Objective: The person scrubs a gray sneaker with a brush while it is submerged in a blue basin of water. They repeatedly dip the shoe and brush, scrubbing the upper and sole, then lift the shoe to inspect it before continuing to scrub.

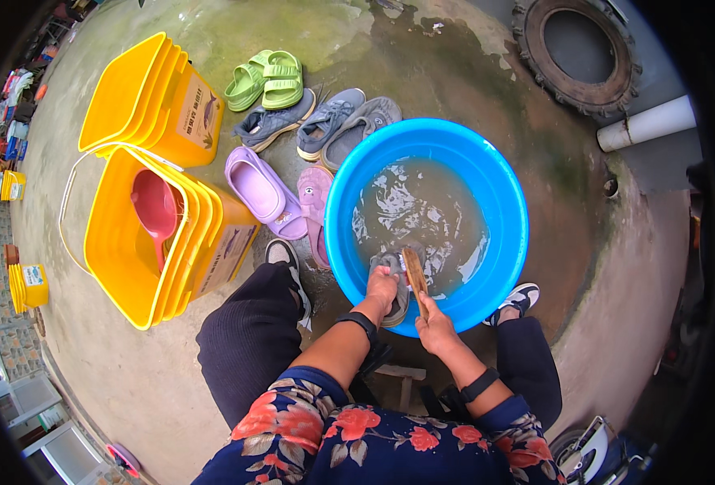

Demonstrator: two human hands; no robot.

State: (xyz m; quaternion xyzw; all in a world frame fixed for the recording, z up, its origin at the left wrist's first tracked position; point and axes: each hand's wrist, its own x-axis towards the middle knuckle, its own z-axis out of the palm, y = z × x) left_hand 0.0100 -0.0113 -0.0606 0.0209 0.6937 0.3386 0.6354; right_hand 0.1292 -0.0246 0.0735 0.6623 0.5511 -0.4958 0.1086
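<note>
A blue plastic basin (509,182) of murky water stands on the wet concrete between my feet. At its near rim my left hand (383,286) grips a wet grey shoe (398,306), part of it over the water. My right hand (436,324) holds a wooden-backed brush (415,273) against the shoe; its bristle side is mostly hidden. Left of the basin lie a purple slide sandal (254,182), a pink slipper (315,188), a loose grey shoe (348,142), a pair of blue-grey lace-up shoes (331,118) and green sandals (283,79).
Two stacks of yellow buckets (109,242) stand at the left, one with a red dipper (154,203) inside. A large tyre (530,48) leans at the upper right near a white pipe (648,124). A wheeled vehicle (581,451) is partly visible at the lower right.
</note>
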